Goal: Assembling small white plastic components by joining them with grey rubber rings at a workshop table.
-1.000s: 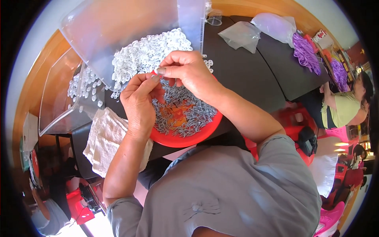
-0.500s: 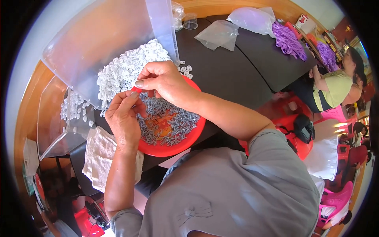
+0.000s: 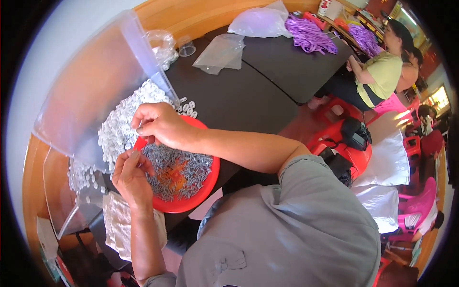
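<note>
A round red basin [image 3: 215, 165] holds many small, thin grey pieces, perhaps screws [image 3: 165, 160]. Over its far left rim my right hand [image 3: 160, 123] is bent down, thumb and fingertips pinched together. My left hand [image 3: 131, 179] sits a little nearer and lower at the basin's left edge, its thumb and forefinger also closed. What either hand pinches is too small to make out. Behind my hands lies a heap of small white oval plastic pieces with holes [image 3: 126, 117], spilling from a large clear plastic bin [image 3: 95, 86] tipped on its side.
A folded cream cloth [image 3: 117, 225] lies left of the basin at the table's edge. Clear bags [image 3: 220, 53], a clear cup [image 3: 186, 47] and purple straps [image 3: 311, 36] are on the dark table [image 3: 229, 91]. A person in a yellow top [image 3: 386, 71] sits at right.
The view has turned, so the table and basin appear lower and further left. Both hands keep nearly the same pinched pose over the basin's rim.
</note>
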Motion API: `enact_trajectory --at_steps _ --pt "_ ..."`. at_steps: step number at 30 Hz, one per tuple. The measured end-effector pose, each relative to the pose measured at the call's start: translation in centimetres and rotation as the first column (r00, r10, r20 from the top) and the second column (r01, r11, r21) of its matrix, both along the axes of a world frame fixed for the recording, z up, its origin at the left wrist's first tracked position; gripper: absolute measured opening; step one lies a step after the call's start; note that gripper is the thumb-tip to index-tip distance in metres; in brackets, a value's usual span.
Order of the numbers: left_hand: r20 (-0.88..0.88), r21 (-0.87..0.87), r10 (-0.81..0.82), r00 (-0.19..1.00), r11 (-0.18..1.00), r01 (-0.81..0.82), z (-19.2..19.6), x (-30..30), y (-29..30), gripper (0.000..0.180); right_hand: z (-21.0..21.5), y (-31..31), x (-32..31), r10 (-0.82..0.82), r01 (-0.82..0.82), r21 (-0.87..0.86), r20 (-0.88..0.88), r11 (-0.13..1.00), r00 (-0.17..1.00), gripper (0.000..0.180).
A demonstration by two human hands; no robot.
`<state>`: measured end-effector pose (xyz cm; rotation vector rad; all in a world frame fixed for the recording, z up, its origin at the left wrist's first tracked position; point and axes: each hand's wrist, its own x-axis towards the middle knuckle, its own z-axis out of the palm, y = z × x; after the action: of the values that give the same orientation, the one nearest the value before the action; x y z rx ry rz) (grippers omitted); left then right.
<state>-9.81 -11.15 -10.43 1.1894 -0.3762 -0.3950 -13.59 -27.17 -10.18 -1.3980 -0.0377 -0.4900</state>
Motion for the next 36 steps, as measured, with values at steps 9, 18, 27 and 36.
enact_trajectory --at_steps 9,18,27,36 --pt "0.011 0.029 -0.017 1.0 0.999 0.017 0.3 -0.3 0.5 0.011 -1.2 0.1 1.2 -0.225 0.377 -0.489 0.341 0.787 0.913 0.009" --pt "0.038 0.075 -0.011 0.999 0.997 0.008 0.2 -0.5 0.2 0.01 -2.1 -0.6 1.2 -0.163 0.349 -0.724 0.317 0.594 0.934 0.01" --pt "0.126 0.096 0.047 0.991 0.994 -0.06 -0.6 0.4 0.8 0.012 -1.5 -0.7 0.9 -0.202 0.356 -0.742 0.293 0.569 0.935 0.014" --pt "0.258 0.138 0.081 0.963 0.983 -0.119 -1.1 1.1 0.7 0.014 -1.6 -0.6 1.1 -0.175 0.377 -0.713 0.343 0.591 0.923 0.017"
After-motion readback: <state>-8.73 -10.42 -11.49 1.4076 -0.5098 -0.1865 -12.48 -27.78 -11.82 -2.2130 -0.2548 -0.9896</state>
